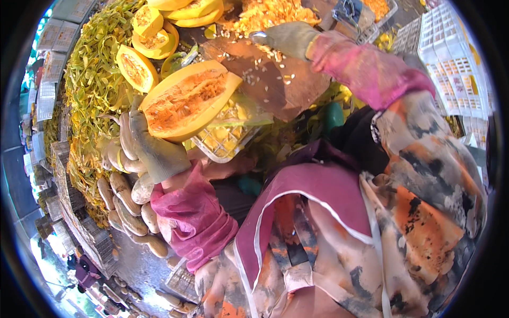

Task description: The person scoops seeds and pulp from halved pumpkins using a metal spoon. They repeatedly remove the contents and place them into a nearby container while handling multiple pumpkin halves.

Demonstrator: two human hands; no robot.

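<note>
My left hand [153,145], in a grey-green work glove, holds a peeled pumpkin half [187,99] from its left end. The cut face is turned up and shows orange fibre and seeds in its hollow. My right hand [288,37], gloved the same way, is over the far part of a brown board [274,83]. A shiny metal tool [258,35] shows at its fingers; most of it is hidden by the glove. Beside that hand lies a heap of scraped pumpkin pulp and seeds [274,16]. Loose seeds are scattered over the board.
Several cut pumpkin pieces [153,39] stand at the far left, next to a large pile of peelings [97,75]. Whole unpeeled pumpkins [127,194] lie on the left. A plastic crate [222,145] of peelings sits under the held half; white crates [453,59] are stacked at right.
</note>
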